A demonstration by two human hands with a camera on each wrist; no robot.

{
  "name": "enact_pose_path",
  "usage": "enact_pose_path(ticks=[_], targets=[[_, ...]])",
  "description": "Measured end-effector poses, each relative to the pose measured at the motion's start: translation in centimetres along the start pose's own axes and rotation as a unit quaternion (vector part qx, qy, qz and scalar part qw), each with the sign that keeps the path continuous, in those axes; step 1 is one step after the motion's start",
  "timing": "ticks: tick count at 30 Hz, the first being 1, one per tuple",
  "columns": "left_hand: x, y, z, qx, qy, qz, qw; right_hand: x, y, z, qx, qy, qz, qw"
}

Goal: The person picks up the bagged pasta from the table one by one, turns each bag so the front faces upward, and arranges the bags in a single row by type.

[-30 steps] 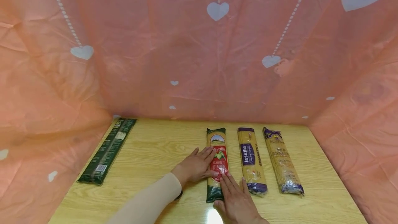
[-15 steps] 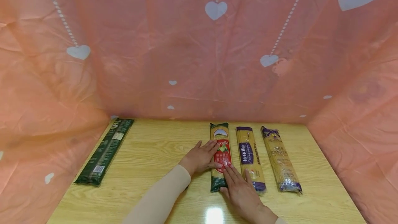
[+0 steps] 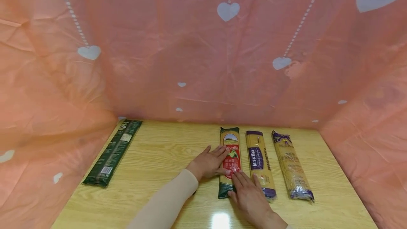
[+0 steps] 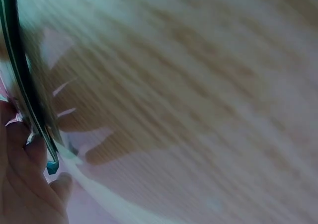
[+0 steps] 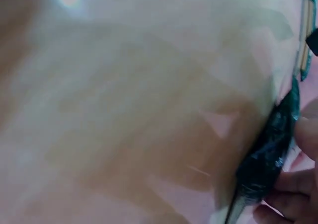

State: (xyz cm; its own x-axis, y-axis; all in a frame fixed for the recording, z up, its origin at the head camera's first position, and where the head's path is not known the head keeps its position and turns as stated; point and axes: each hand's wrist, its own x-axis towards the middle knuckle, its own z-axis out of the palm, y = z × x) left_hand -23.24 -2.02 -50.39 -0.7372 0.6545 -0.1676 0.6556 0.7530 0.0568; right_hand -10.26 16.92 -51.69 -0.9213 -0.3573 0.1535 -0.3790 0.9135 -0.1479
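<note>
A spaghetti packet with a red label and green ends [image 3: 231, 165] lies lengthwise on the table, its green end also showing in the right wrist view. My left hand [image 3: 208, 163] rests on its left side, fingers stretched over the red label. Lower down, my right hand [image 3: 249, 195] touches the packet's right edge with extended fingertips. Just right of it lies a spaghetti packet with a purple label [image 3: 257, 158], partly behind my right fingers. In the left wrist view, my left hand [image 4: 30, 179] is beside the packet's dark green edge [image 4: 25, 85].
A dark green packet [image 3: 112, 154] lies slanted at the table's left edge. Another pasta packet with purple ends [image 3: 292, 167] lies at the right. The wooden table [image 3: 165, 144] is enclosed by a pink cloth [image 3: 197, 63] printed with white hearts.
The red-labelled spaghetti packet has shifted slightly right and away from me, closer to the purple-labelled one. Both hands have moved along with it. The other packets lie as before.
</note>
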Motion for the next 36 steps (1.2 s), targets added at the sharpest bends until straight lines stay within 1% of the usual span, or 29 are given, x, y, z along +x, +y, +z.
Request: enact_pose_path(ticks=[3,9,12,14,17,20,26,31,36], targets=[[0.0,0.2,0.1,0.010,-0.001,-0.006,0.9999,0.0,0.1,-0.2,-0.006,-0.004,-0.001,1.000],[-0.1,0.3,0.2,0.012,0.001,-0.015,0.9998,0.0,0.2,-0.2,-0.012,-0.007,-0.003,1.000],[-0.7,0.0,-0.3,-0.001,0.001,-0.015,0.9999,-0.1,0.2,-0.1,-0.016,-0.002,0.000,1.000],[-1.4,-0.6,-0.8,-0.025,0.006,-0.017,0.9995,-0.1,0.2,-0.1,-0.016,0.000,0.003,1.000],[-3.1,-2.6,-1.4,-0.056,0.023,-0.027,0.9978,-0.1,0.2,-0.1,-0.014,-0.001,0.004,1.000],[-5.1,-5.5,-1.7,-0.075,0.039,-0.046,0.9953,0.0,0.2,-0.1,-0.015,-0.002,0.001,1.000],[-9.1,-11.3,-2.5,-0.107,0.061,-0.112,0.9861,0.0,0.2,-0.2,-0.012,-0.009,0.001,1.000],[-12.6,-15.2,-3.0,-0.100,0.084,-0.166,0.9774,0.1,0.3,-0.3,-0.004,-0.010,0.005,1.000],[-16.2,-18.4,-2.7,-0.087,0.092,-0.214,0.9685,0.2,0.4,-0.3,-0.003,-0.008,0.004,1.000]])
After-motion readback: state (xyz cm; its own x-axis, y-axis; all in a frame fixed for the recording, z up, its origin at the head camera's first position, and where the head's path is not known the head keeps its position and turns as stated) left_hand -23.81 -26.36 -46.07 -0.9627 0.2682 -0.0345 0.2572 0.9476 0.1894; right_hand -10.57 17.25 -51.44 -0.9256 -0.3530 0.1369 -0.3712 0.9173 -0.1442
